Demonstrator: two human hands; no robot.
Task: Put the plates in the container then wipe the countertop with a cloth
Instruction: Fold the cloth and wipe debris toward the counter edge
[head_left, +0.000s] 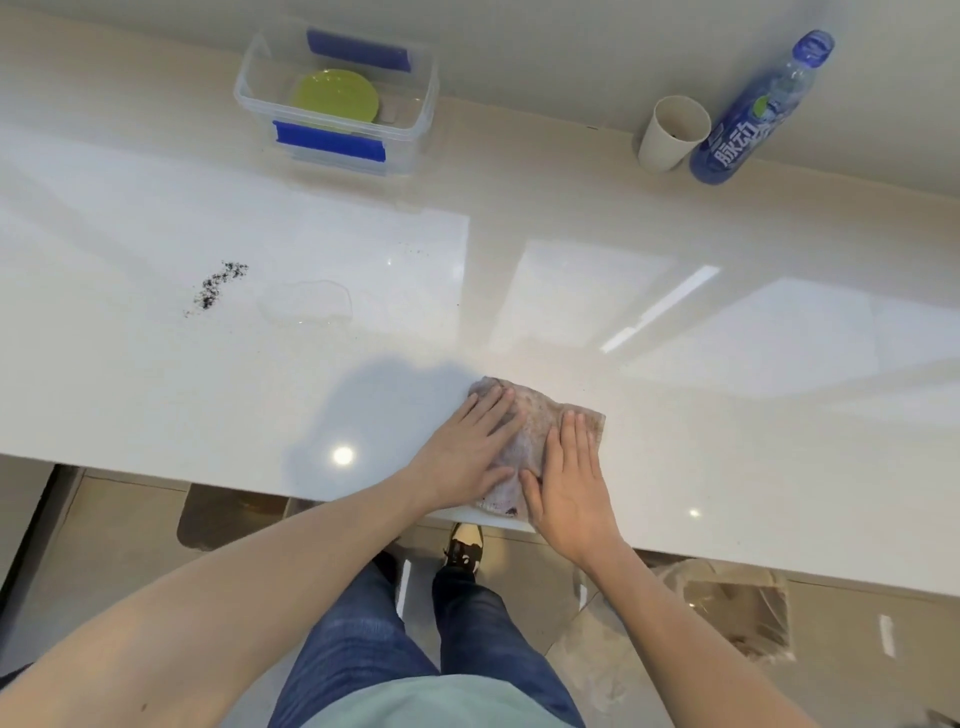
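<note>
A mottled pinkish-grey cloth (530, 431) lies flat on the white countertop (727, 467) near its front edge. My left hand (470, 457) presses flat on the cloth's left half, fingers spread. My right hand (569, 480) lies flat on its right half. Far back stands a clear plastic container (415, 130) with blue handles. Green plates (336, 96) lie inside it. A patch of dark crumbs (215, 288) and a small clear water puddle (306, 304) sit on the counter to the left.
A white paper cup (670, 135) and a blue drink bottle (753, 114) stand at the back right by the wall. A few specks (415, 252) dot the middle of the counter. Below the front edge I see floor tiles, my jeans and a shoe (465, 548).
</note>
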